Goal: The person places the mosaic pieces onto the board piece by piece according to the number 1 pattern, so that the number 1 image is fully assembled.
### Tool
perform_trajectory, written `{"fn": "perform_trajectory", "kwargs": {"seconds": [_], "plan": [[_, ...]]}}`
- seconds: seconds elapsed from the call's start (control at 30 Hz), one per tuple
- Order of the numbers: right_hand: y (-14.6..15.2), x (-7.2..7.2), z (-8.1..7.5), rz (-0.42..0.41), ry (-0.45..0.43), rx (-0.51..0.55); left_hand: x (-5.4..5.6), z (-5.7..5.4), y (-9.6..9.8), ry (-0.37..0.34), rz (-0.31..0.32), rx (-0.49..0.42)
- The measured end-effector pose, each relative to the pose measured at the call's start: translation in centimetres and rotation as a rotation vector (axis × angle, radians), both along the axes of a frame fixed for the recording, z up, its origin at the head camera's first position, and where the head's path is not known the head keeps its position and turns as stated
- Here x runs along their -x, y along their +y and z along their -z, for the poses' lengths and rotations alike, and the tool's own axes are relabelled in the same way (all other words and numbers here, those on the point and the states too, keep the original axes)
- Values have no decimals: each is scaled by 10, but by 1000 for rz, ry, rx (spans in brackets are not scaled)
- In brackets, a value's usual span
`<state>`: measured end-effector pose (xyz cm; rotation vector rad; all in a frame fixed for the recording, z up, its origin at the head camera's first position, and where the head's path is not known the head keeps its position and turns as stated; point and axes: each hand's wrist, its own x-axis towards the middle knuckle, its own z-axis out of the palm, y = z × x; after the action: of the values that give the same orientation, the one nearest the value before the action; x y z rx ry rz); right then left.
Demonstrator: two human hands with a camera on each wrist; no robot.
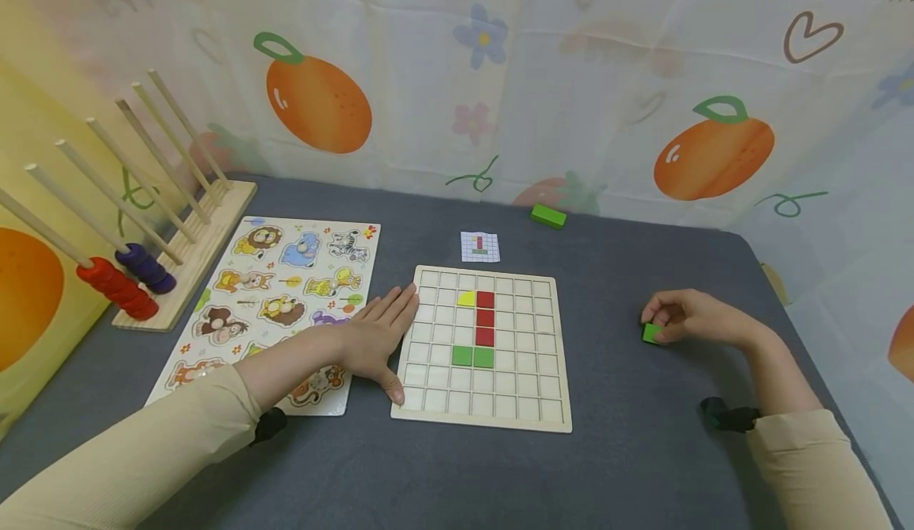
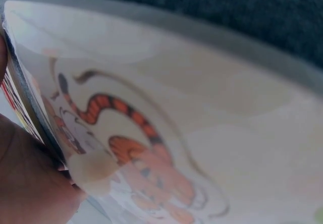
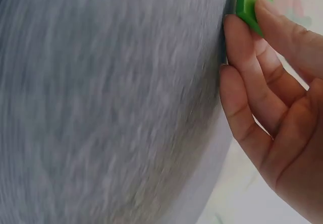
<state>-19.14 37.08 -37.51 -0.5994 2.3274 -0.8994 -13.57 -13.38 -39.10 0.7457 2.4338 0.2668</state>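
Observation:
A wooden grid board (image 1: 481, 424) lies flat on the dark table. In its cells are a yellow piece (image 1: 467, 299), a column of red squares (image 1: 485, 318) and two green squares (image 1: 473, 356) side by side. My left hand (image 1: 378, 336) rests along the board's left edge, fingers straight and thumb spread near the lower corner. Off to the right of the board, my right hand (image 1: 685, 320) pinches a small green piece (image 1: 650, 333) low over the table. Seen from the right wrist, thumb and fingertips hold the green piece (image 3: 248, 4), which the frame's top edge cuts off.
A small printed grid card (image 1: 480, 247) lies behind the board, and a green block (image 1: 548, 216) sits near the back curtain. Left of the board are an animal picture puzzle (image 1: 293, 276), partly under my left forearm, and a wooden peg rack (image 1: 182, 248) with red and blue beads.

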Motion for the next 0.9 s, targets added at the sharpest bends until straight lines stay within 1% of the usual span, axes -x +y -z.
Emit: {"fn": "perform_trajectory", "kwargs": {"seconds": [0.13, 0.27, 0.4, 0.53, 0.7, 0.9], "plan": [[-16, 1, -2, -24, 15, -11, 0, 1, 0, 2, -3, 12], [-34, 1, -8, -25, 33, -38, 0, 1, -1, 4, -4, 2], [-52, 1, -10, -35, 78, -62, 0, 0, -1, 6, -1, 6], [-69, 0, -9, -51, 120, -73, 0, -1, 0, 4, 0, 2], [-90, -2, -8, -68, 138, -53, 0, 0, 0, -2, -2, -5], [-112, -5, -9, -89, 104, 9, 0, -1, 0, 2, -3, 1]]}}
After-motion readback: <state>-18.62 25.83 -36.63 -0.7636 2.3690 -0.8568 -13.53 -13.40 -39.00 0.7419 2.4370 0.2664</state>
